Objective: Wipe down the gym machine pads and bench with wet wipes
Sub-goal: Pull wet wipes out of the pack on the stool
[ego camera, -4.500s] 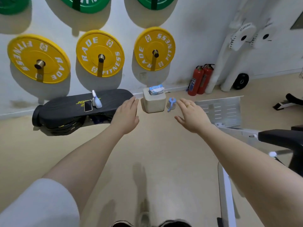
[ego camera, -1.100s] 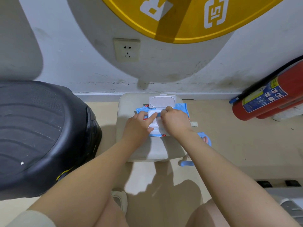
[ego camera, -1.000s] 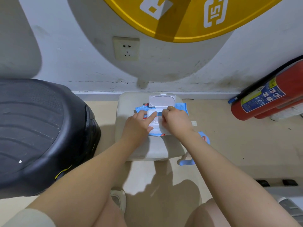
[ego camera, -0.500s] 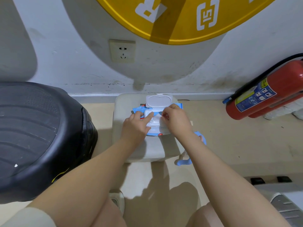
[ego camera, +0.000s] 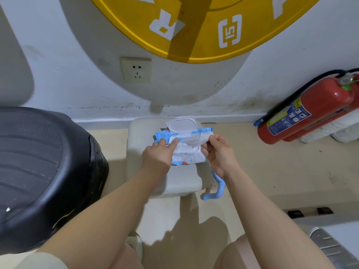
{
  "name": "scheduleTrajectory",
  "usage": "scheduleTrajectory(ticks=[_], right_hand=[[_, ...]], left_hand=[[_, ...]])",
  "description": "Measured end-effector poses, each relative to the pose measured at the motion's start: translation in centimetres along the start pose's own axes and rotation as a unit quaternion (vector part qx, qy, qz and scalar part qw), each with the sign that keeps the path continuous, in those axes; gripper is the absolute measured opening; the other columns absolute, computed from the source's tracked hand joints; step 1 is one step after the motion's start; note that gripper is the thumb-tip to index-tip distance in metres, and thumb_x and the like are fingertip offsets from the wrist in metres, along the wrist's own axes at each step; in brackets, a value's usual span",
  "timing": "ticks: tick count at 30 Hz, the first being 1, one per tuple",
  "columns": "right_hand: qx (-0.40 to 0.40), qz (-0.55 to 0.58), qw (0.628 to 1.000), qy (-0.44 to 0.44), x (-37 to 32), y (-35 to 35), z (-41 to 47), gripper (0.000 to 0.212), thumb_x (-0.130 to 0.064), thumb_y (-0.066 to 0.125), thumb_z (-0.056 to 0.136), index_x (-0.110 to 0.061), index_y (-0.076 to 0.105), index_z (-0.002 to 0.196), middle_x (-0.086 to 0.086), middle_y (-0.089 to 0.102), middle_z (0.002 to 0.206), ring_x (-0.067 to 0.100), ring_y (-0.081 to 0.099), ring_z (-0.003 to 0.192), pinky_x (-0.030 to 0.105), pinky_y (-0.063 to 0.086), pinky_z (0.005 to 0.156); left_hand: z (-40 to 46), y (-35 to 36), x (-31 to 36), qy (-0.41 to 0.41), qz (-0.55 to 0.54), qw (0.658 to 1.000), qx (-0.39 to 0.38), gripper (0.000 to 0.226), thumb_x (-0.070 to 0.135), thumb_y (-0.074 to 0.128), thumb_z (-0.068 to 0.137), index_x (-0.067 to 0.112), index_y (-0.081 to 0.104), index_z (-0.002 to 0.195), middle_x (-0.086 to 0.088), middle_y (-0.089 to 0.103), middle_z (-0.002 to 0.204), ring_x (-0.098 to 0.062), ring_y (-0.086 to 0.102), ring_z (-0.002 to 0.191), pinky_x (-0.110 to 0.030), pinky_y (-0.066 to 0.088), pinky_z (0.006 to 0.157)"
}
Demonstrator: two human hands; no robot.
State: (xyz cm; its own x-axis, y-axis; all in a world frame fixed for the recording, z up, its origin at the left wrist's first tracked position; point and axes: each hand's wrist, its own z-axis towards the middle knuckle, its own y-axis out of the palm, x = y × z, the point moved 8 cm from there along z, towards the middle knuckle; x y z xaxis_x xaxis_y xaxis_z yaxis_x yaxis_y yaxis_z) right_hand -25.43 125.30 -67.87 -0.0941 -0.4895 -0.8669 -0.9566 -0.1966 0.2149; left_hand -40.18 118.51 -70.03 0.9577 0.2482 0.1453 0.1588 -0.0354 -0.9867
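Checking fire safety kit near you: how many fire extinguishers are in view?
2. One red fire extinguisher leans against the wall at right; a second extinguisher lies mostly hidden just behind and below it.

A white wall socket (ego camera: 136,72) sits on the wall. Above and right of the socket hangs a yellow weight plate (ego camera: 196,26). Far right of the socket, a red fire extinguisher (ego camera: 308,111) leans at the wall. Below and left of the socket lies a black ribbed object (ego camera: 38,171).
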Motion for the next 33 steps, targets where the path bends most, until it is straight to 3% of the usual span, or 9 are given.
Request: scheduleTrajectory(ticks=[3, 5, 8, 10, 14, 23, 27, 30, 33], right_hand=[[0.041, -0.194, 0.979, -0.043, -0.5, -0.6, 0.1, 0.020, -0.009, 0.047, 0.092, -0.018, 0.047, 0.074, 0.003, 0.051, 0.067, 0.015, 0.047, 0.066, 0.026, 0.043, 0.066], [0.014, -0.297, 0.951, -0.083, -1.4, 0.7, -0.2, 0.012, -0.012, 0.055, 0.088, -0.022, 0.050, 0.083, 0.003, 0.051, 0.071, 0.015, 0.046, 0.065, 0.027, 0.039, 0.063], [-0.006, -0.389, 0.914, -0.112, -2.3, 2.0, -0.2, 0.020, -0.014, 0.063, 0.083, -0.018, 0.055, 0.101, -0.005, 0.057, 0.082, 0.012, 0.050, 0.068, 0.023, 0.042, 0.065], [0.000, -0.428, 0.895, -0.127, -2.9, 2.1, 0.0, 0.012, -0.012, 0.061, 0.084, -0.016, 0.061, 0.095, -0.011, 0.057, 0.080, 0.009, 0.050, 0.067, 0.021, 0.041, 0.063], [-0.006, -0.351, 0.931, -0.097, -2.6, 1.8, 0.0, 0.017, -0.008, 0.058, 0.085, -0.016, 0.061, 0.070, -0.005, 0.059, 0.071, 0.012, 0.053, 0.069, 0.025, 0.042, 0.068], [-0.017, -0.058, 0.997, -0.049, -1.4, -0.4, -1.2, 0.028, 0.001, 0.048, 0.088, -0.016, 0.053, 0.066, 0.002, 0.048, 0.069, 0.017, 0.048, 0.068, 0.032, 0.043, 0.072], [0.007, -0.290, 0.939, -0.183, -3.4, 0.7, -2.3, 0.017, -0.006, 0.053, 0.084, -0.014, 0.055, 0.070, -0.002, 0.052, 0.068, 0.007, 0.047, 0.065, 0.014, 0.037, 0.061], [0.016, -0.408, 0.891, -0.196, -4.6, 1.5, -1.8, 0.015, -0.008, 0.053, 0.088, -0.015, 0.056, 0.075, -0.011, 0.053, 0.064, 0.001, 0.045, 0.057, 0.012, 0.035, 0.056], [-0.022, -0.385, 0.911, -0.149, -3.9, 1.3, -1.1, 0.011, -0.011, 0.060, 0.087, -0.017, 0.057, 0.095, -0.007, 0.058, 0.083, 0.008, 0.053, 0.073, 0.013, 0.041, 0.066]], left_hand=[[-0.2, -1.2, -0.1, 0.008, -0.075, 0.996, 0.048, 0.050, 0.039, 0.042, 0.073, 0.024, 0.065, 0.115, -0.011, 0.060, 0.116, -0.028, 0.062, 0.093, -0.031, 0.035, 0.077], [-0.4, -2.4, 0.3, 0.027, -0.105, 0.990, 0.096, 0.047, 0.049, 0.046, 0.067, 0.019, 0.071, 0.094, -0.011, 0.064, 0.112, -0.025, 0.061, 0.094, -0.032, 0.030, 0.079], [-0.3, -3.9, 0.8, 0.006, -0.131, 0.984, 0.121, 0.039, 0.046, 0.059, 0.075, 0.016, 0.066, 0.099, -0.006, 0.060, 0.121, -0.022, 0.056, 0.112, -0.031, 0.022, 0.088], [0.0, -3.3, 1.4, 0.000, -0.131, 0.988, 0.086, 0.039, 0.039, 0.059, 0.084, 0.019, 0.055, 0.118, 0.003, 0.046, 0.137, -0.015, 0.039, 0.130, -0.031, 0.012, 0.097], [0.5, -1.3, 2.4, 0.005, -0.130, 0.991, -0.011, 0.049, 0.042, 0.046, 0.093, 0.031, 0.035, 0.139, 0.015, 0.030, 0.147, -0.004, 0.022, 0.137, -0.032, 0.009, 0.105], [1.2, -0.9, 2.4, -0.028, -0.112, 0.993, -0.025, 0.044, 0.040, 0.048, 0.092, 0.029, 0.039, 0.134, 0.012, 0.038, 0.137, -0.011, 0.029, 0.131, -0.034, 0.016, 0.104], [1.3, -1.0, 2.7, -0.031, -0.103, 0.994, -0.027, 0.043, 0.037, 0.049, 0.093, 0.027, 0.041, 0.133, 0.009, 0.038, 0.137, -0.015, 0.029, 0.131, -0.038, 0.013, 0.108], [1.3, -1.3, 2.4, -0.045, -0.151, 0.987, -0.029, 0.043, 0.040, 0.052, 0.091, 0.030, 0.044, 0.132, 0.010, 0.040, 0.136, -0.013, 0.029, 0.132, -0.035, 0.011, 0.107], [1.2, -2.2, 1.9, -0.057, -0.238, 0.970, 0.012, 0.035, 0.041, 0.053, 0.090, 0.033, 0.052, 0.123, 0.013, 0.048, 0.130, -0.010, 0.032, 0.130, -0.028, 0.008, 0.100]])
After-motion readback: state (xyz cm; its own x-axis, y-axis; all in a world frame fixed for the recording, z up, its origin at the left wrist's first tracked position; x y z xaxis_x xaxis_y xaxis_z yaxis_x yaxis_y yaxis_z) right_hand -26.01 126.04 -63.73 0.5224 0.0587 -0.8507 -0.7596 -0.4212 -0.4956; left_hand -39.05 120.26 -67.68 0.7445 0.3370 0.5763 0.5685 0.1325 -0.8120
